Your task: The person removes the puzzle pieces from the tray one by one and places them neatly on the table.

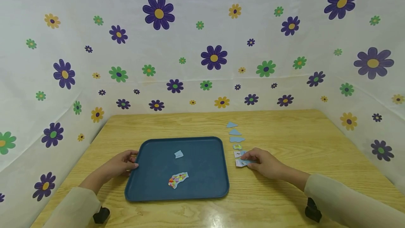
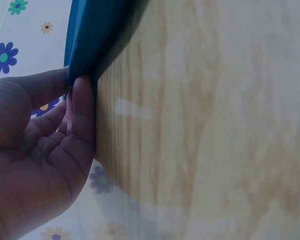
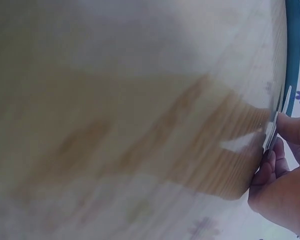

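Observation:
A dark blue tray (image 1: 205, 171) lies on the table, and my left hand (image 1: 118, 164) pinches its left rim between thumb and fingers, as the left wrist view also shows. Two puzzle pieces lie inside: a small pale blue one (image 1: 178, 154) and a larger multicoloured one (image 1: 178, 179). Beyond the tray's right edge, my right hand (image 1: 265, 163) pinches a light blue puzzle piece (image 1: 239, 163) close over the tabletop. In the right wrist view that piece (image 3: 271, 132) appears edge-on, between thumb and fingers. Just behind it sits a whitish piece (image 1: 237, 154), partly covered by the fingers.
A column of further puzzle pieces runs away from my right hand, with a yellow-green one (image 1: 237, 146) and several plain blue ones (image 1: 237, 139). The wooden table (image 1: 284, 129) meets a flower-print cloth (image 1: 190, 38) at its back and sides.

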Motion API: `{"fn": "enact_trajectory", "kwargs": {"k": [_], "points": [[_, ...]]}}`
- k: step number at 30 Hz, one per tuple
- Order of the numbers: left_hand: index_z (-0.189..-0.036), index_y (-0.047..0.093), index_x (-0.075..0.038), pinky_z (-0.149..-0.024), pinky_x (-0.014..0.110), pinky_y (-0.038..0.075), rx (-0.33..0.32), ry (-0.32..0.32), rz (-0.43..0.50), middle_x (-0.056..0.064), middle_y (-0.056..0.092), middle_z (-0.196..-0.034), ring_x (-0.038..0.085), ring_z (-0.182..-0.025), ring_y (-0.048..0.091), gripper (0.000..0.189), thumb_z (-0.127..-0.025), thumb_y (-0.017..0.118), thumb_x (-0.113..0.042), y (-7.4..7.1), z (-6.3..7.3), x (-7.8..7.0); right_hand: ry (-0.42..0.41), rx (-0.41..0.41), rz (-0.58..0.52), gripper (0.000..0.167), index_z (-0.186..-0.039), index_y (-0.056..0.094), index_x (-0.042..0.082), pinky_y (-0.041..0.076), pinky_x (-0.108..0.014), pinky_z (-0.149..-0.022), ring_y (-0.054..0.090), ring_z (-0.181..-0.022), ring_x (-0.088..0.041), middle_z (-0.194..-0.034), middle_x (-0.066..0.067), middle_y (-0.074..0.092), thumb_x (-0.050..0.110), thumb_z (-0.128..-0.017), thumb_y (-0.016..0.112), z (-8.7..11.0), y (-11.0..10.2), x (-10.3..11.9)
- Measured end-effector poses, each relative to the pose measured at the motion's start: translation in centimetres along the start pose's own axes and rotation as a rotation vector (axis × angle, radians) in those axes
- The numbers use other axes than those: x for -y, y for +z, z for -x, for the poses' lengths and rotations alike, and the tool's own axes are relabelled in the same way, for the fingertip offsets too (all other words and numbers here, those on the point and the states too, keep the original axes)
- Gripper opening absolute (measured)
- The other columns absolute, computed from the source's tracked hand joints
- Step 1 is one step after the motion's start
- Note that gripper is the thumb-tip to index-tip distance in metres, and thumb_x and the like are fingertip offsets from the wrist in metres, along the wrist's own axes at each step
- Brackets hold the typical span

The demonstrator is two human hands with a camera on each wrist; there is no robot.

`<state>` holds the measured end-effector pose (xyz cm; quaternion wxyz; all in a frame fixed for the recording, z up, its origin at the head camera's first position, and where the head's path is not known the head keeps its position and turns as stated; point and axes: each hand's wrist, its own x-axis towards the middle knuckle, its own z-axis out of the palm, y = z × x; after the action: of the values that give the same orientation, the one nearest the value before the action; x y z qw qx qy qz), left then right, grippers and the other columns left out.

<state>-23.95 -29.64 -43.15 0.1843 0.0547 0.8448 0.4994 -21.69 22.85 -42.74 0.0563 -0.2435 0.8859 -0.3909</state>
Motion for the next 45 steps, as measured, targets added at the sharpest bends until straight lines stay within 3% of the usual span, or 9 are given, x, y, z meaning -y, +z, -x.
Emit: {"fn": "enact_trajectory", "kwargs": {"k": [45], "points": [[-0.14, 0.034, 0.01, -0.066, 0.037, 0.048, -0.009, 0.0, -0.015, 0.012, 0.044, -0.097, 0.024, -0.08, 0.05, 0.053, -0.095, 0.06, -0.005, 0.08, -0.01, -0.02, -0.012, 0.004, 0.039, 0.022, -0.111, 0.066, 0.005, 0.046, -0.037, -0.085, 0.055, -0.099, -0.022, -0.106, -0.002, 0.06, -0.001, -0.09, 0.065, -0.28, 0.13, -0.72]]}}
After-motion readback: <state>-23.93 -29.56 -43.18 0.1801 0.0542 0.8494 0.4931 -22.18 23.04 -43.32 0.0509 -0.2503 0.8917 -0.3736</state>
